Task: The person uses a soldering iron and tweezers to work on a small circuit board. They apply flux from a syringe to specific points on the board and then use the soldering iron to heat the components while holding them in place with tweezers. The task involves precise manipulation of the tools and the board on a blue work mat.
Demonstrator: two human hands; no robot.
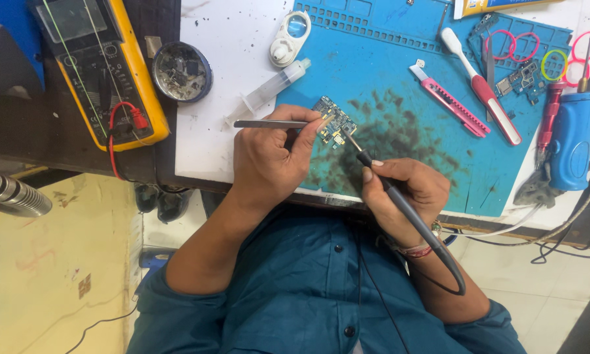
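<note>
My left hand grips metal tweezers that lie across its fingers, the tips meeting a small circuit board on the blue work mat. My right hand holds a slim grey soldering iron like a pen. Its tip touches the board's near edge, and its cable loops back past my wrist. Dark smudges cover the mat around the board.
A yellow multimeter with red leads and a round tin sit at left. A syringe, white loupe, pink cutter, toothbrush, second circuit board, red screwdriver and blue tool lie around the mat.
</note>
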